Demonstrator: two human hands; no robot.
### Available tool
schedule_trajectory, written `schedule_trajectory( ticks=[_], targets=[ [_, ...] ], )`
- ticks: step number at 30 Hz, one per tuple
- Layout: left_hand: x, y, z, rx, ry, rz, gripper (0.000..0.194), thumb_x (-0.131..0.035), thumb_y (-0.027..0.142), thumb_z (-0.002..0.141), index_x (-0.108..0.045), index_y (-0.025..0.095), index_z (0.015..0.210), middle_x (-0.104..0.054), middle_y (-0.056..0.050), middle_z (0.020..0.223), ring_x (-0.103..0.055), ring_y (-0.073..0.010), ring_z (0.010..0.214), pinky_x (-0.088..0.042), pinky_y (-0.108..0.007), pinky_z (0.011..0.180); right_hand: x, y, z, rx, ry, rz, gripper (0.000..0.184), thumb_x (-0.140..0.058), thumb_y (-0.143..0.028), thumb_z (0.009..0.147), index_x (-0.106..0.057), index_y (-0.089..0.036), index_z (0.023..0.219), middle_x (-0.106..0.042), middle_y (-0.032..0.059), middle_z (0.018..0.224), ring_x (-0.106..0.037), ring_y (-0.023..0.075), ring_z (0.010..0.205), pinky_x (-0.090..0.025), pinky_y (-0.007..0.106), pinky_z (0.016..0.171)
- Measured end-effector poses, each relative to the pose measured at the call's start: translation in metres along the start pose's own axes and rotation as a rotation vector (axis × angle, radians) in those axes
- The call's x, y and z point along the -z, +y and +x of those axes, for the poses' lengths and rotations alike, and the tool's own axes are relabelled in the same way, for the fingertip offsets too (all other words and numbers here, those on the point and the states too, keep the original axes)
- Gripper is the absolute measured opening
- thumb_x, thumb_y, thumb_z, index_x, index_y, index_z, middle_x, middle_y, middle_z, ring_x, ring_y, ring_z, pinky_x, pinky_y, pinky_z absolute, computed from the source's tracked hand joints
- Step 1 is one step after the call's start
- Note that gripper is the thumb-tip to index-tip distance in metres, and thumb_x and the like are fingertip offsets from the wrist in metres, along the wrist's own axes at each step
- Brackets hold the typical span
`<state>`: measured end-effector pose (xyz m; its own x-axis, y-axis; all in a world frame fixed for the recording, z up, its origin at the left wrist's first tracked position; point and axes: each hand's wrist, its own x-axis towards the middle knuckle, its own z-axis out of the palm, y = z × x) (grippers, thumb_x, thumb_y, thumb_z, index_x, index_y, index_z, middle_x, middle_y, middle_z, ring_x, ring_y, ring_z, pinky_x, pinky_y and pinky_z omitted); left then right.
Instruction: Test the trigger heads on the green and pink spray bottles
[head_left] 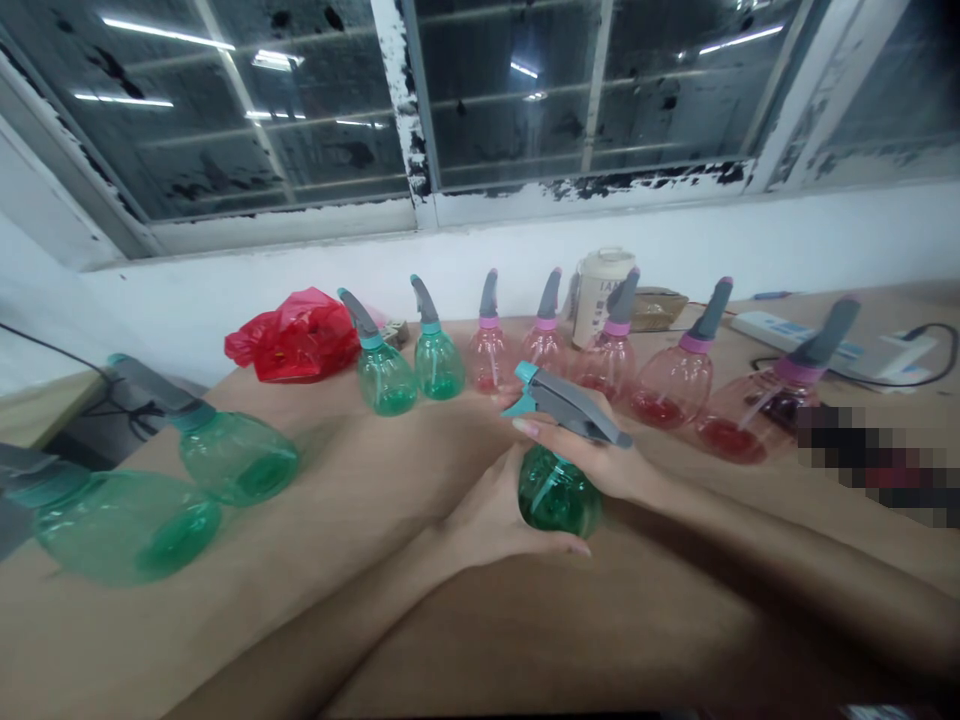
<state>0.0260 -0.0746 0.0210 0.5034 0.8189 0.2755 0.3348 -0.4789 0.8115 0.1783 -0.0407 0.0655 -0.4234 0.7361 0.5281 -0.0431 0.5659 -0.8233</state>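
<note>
A green spray bottle with a grey and teal trigger head stands in front of me on the table. My left hand is wrapped round its lower body, thumb toward me. Around the neck, just under the trigger head, the fingers of my right hand are closed. Behind the bottle, several pink spray bottles run in a curve toward the right. Green spray bottles continue that curve to the left, with a large near one at the left edge.
A red plastic bag lies at the back left. A lidded cream container and a cardboard box stand behind the pink bottles. At the right are a white power strip with a black cord and a pixelated patch. Windows rise above the back wall.
</note>
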Motion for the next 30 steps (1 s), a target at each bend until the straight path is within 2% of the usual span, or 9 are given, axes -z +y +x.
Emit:
schedule_trajectory(
  ticks=[5, 8, 12, 15, 19, 24, 30],
  targets=[
    [-0.0005, -0.0004, 0.0004, -0.020, 0.013, 0.019, 0.102, -0.082, 0.047, 0.056, -0.028, 0.024, 0.139, -0.043, -0.013, 0.139, -0.037, -0.0359, 0.130, -0.034, -0.054, 0.105, 0.0015, 0.0025, 0.0012, -0.033, -0.015, -0.082, 0.022, -0.061, -0.042, 0.081, -0.063, -0.025, 0.095, -0.065, -0.0010, 0.081, -0.062, 0.0162, 0.074, -0.050, 0.033, 0.075],
    [-0.0007, 0.0002, 0.0008, -0.027, 0.019, 0.028, 0.106, -0.082, 0.048, 0.055, -0.025, 0.026, 0.141, -0.041, -0.013, 0.141, -0.036, -0.0378, 0.131, -0.033, -0.056, 0.105, 0.0010, 0.0022, 0.0007, -0.051, -0.003, -0.134, 0.022, -0.059, -0.046, 0.082, -0.062, -0.024, 0.087, -0.059, -0.0028, 0.068, -0.058, 0.0142, 0.066, -0.047, 0.029, 0.065],
    [-0.0007, 0.0009, 0.0008, -0.032, 0.001, 0.023, 0.107, -0.082, 0.048, 0.056, -0.022, 0.027, 0.142, -0.040, -0.012, 0.142, -0.034, -0.0367, 0.132, -0.032, -0.053, 0.107, 0.0004, -0.0001, 0.0004, -0.024, 0.030, -0.209, 0.024, -0.057, -0.046, 0.083, -0.060, -0.024, 0.076, -0.050, -0.0043, 0.061, -0.049, 0.0115, 0.057, -0.041, 0.027, 0.058],
    [-0.0009, 0.0009, 0.0003, 0.002, -0.012, 0.024, 0.105, -0.081, 0.050, 0.056, -0.024, 0.028, 0.141, -0.040, -0.011, 0.141, -0.037, -0.0373, 0.130, -0.034, -0.055, 0.105, 0.0012, -0.0003, 0.0008, -0.007, 0.013, -0.196, 0.024, -0.056, -0.045, 0.084, -0.059, -0.023, 0.074, -0.050, -0.0042, 0.061, -0.048, 0.0112, 0.057, -0.040, 0.027, 0.059],
    [-0.0014, -0.0003, -0.0004, 0.015, -0.007, 0.025, 0.105, -0.082, 0.049, 0.055, -0.026, 0.026, 0.140, -0.042, -0.013, 0.140, -0.037, -0.0383, 0.130, -0.034, -0.057, 0.104, 0.0027, 0.0016, 0.0006, -0.020, -0.029, -0.098, 0.020, -0.061, -0.043, 0.082, -0.062, -0.025, 0.090, -0.059, -0.0035, 0.069, -0.056, 0.0128, 0.063, -0.046, 0.029, 0.066],
    [-0.0017, 0.0001, 0.0002, -0.023, -0.002, 0.003, 0.106, -0.083, 0.046, 0.056, -0.024, 0.026, 0.142, -0.040, -0.013, 0.140, -0.037, -0.0376, 0.130, -0.035, -0.057, 0.104, 0.0030, 0.0024, -0.0012, -0.012, 0.003, -0.051, 0.027, -0.063, -0.040, 0.080, -0.064, -0.025, 0.102, -0.067, -0.0006, 0.082, -0.064, 0.0171, 0.079, -0.049, 0.033, 0.077],
    [-0.0014, 0.0011, 0.0003, -0.019, 0.018, 0.003, 0.103, -0.084, 0.045, 0.054, -0.028, 0.027, 0.138, -0.043, -0.010, 0.138, -0.040, -0.0341, 0.128, -0.037, -0.051, 0.104, 0.0022, 0.0018, -0.0023, -0.006, 0.071, -0.082, 0.030, -0.066, -0.038, 0.077, -0.065, -0.024, 0.103, -0.068, -0.0007, 0.081, -0.064, 0.0169, 0.077, -0.050, 0.033, 0.075]
  ],
)
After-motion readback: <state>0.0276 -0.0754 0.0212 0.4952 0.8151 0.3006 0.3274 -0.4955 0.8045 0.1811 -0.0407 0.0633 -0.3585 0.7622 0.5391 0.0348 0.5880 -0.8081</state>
